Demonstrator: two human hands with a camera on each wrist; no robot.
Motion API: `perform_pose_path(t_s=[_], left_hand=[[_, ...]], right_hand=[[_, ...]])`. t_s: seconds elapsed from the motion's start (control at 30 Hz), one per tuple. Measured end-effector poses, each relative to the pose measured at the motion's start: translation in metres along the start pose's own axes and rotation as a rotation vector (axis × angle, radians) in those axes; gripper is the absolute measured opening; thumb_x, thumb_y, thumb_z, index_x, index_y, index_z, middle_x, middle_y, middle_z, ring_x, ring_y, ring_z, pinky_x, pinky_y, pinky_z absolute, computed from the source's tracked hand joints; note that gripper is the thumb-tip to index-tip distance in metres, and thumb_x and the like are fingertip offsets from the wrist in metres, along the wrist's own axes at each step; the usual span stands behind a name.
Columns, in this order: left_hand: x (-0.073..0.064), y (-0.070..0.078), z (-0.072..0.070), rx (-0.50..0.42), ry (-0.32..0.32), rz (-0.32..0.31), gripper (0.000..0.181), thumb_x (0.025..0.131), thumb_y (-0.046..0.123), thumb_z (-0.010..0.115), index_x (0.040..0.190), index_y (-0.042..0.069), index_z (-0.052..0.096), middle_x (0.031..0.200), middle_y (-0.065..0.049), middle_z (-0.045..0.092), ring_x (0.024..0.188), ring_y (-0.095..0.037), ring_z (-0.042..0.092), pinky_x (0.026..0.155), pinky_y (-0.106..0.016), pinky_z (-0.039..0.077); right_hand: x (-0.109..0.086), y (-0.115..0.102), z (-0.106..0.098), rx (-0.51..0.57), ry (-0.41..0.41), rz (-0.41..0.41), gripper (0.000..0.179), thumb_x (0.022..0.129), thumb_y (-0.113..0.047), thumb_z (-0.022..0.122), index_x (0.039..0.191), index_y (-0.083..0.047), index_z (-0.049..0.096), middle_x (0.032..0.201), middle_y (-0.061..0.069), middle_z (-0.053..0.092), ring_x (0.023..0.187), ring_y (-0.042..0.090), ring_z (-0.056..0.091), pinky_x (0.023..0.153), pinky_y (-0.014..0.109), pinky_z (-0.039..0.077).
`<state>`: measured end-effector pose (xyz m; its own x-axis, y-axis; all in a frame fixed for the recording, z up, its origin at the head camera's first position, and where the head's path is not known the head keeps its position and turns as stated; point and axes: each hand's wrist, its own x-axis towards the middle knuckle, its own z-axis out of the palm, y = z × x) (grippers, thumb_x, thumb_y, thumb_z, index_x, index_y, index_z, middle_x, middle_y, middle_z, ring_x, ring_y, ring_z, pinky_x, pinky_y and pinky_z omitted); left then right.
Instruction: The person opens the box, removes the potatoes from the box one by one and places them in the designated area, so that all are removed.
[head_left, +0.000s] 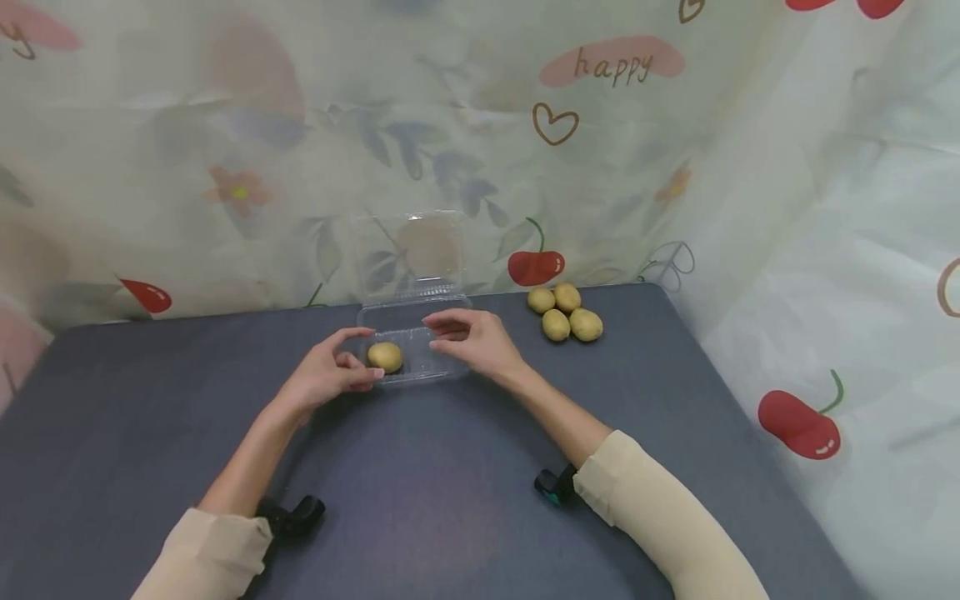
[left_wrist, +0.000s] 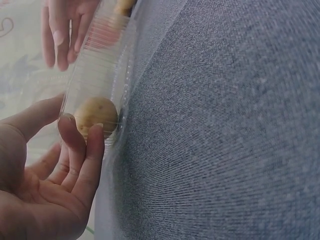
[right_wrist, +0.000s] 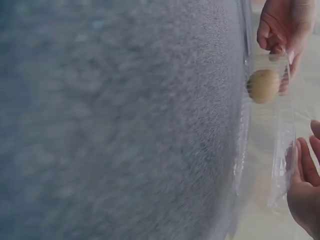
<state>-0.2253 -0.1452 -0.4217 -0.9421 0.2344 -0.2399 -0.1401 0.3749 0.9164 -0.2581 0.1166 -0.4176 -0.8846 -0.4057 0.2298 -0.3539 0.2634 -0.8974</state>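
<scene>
A clear plastic clamshell box [head_left: 427,367] lies on the table with its lid [head_left: 411,250] raised at the back. One potato [head_left: 386,357] sits in the left end of its base. My left hand [head_left: 330,367] grips that end, its thumb at the front edge and a finger reaching to the back. In the left wrist view, fingertips [left_wrist: 95,132] touch the wall beside the potato. Over the right part of the box, my right hand [head_left: 480,340] is held with its fingers fairly straight and nothing between them.
Several loose potatoes [head_left: 557,325] are grouped at the back right of the dark grey table [head_left: 435,500]. A patterned curtain [head_left: 465,125] hangs right behind the table's back edge, and more of it is at the right.
</scene>
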Motion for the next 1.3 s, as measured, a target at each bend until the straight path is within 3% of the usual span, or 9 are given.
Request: perform_pose_path(t_s=[0.17,0.4,0.83,1.3], left_hand=[[-0.003,-0.005,-0.001,-0.004,0.008,0.012,0.075,0.089,0.019,0.077,0.152,0.012,0.036,0.083,-0.012,0.07,0.09,-0.031,0.07,0.086,-0.042,0.056],[-0.002,-0.004,-0.001,0.012,-0.002,0.031,0.075,0.09,0.02,0.077,0.153,0.012,0.037,0.088,-0.018,0.07,0.09,-0.032,0.069,0.085,-0.041,0.056],[-0.003,-0.001,-0.001,0.022,-0.01,0.016,0.076,0.09,0.021,0.076,0.154,0.014,0.036,0.092,-0.02,0.071,0.09,-0.032,0.07,0.085,-0.043,0.056],[0.001,-0.003,-0.003,-0.02,-0.032,0.016,0.079,0.09,0.022,0.076,0.156,0.017,0.033,0.096,-0.021,0.07,0.09,-0.033,0.07,0.085,-0.044,0.056]], right_hand=[[0.009,-0.002,0.01,-0.036,-0.047,0.01,0.033,0.087,-0.004,0.076,0.119,-0.002,0.071,0.118,0.02,0.069,0.103,0.032,0.068,0.084,0.023,0.055],[0.021,-0.001,0.017,-0.121,-0.104,0.049,0.035,0.088,-0.012,0.077,0.121,-0.003,0.071,0.116,0.015,0.07,0.099,0.014,0.069,0.083,0.023,0.054],[0.036,0.0,0.029,-0.128,-0.215,0.108,0.035,0.089,-0.009,0.075,0.123,-0.002,0.069,0.118,0.015,0.069,0.104,0.016,0.068,0.083,0.024,0.054],[0.043,0.008,0.039,-0.198,-0.285,0.137,0.035,0.09,-0.016,0.076,0.123,-0.008,0.07,0.116,0.004,0.071,0.105,0.011,0.067,0.084,0.022,0.052]])
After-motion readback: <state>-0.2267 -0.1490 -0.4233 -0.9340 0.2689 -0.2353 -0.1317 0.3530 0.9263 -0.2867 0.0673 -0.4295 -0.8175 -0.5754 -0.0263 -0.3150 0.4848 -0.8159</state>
